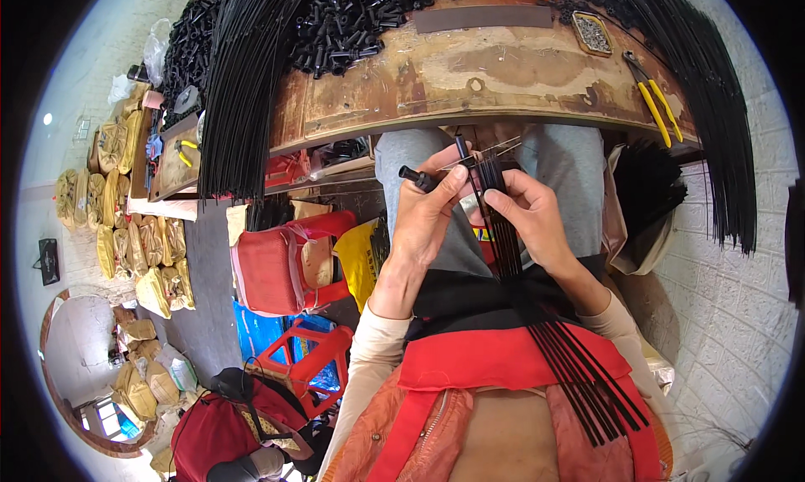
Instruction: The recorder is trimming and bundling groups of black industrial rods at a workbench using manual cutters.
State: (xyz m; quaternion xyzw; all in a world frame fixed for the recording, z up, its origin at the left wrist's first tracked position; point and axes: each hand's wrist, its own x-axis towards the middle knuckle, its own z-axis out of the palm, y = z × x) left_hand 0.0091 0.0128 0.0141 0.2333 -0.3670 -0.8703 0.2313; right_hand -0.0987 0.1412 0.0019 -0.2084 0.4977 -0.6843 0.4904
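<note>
My left hand [426, 209] is closed, thumb and fingers pinching a black plastic tube fitting [462, 146] that points up toward the table edge. A second black fitting [417, 178] with a wider end sticks out to the left from the same hand. Thin black rods [505, 251], which look like umbrella ribs, fan from beside the upper fitting down across my lap and red apron. My right hand [530, 212] pinches these rods near their upper ends. Fine pale wires [503, 146] jut out above my right hand. Exactly how rods and fitting join is hidden by my fingers.
Ahead stands a worn wooden table [470, 71] with a heap of black fittings [352, 20], rod bundles [243, 88] hanging over its edge, a tray of small metal parts [592, 33] and yellow-handled pliers [654, 104]. Red stools [268, 272] stand to the left.
</note>
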